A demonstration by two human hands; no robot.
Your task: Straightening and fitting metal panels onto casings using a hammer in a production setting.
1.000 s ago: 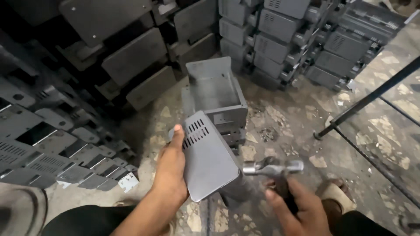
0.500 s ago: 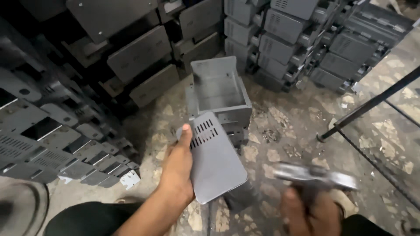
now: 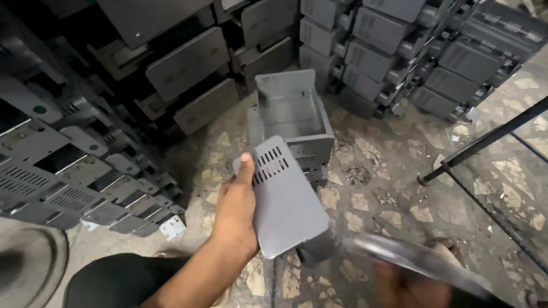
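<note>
I am watching the left hand (image 3: 237, 211) clenching its grip around the left edge of a grey metal cover (image 3: 285, 197), thumb lying along the top face beside the vent slots; the cover is tilting up off the floor, its far corner pointing to 11 o'clock. At 5 o'clock the right hand (image 3: 411, 285) is showing only as a blur, closing on a grey tool (image 3: 416, 265) smeared by motion, so I cannot tell what kind of tool it is.

Just beyond the cover, at 12 o'clock, one open grey metal box (image 3: 291, 114) is standing on the patterned stone floor (image 3: 388, 194); its inside is showing bare walls and nothing else. The cover's far end is overlapping the box's near wall in the view; I cannot tell whether they are touching.

Open floor is lying between 1 and 4 o'clock, bounded by a dark rod (image 3: 485, 140) slanting across at 3 o'clock. Stacks of like grey casings (image 3: 394, 51) are crowding 1 o'clock, dark flat panels (image 3: 188, 63) 11 o'clock, and vented covers (image 3: 63, 177) 9 o'clock; too many to count.
</note>
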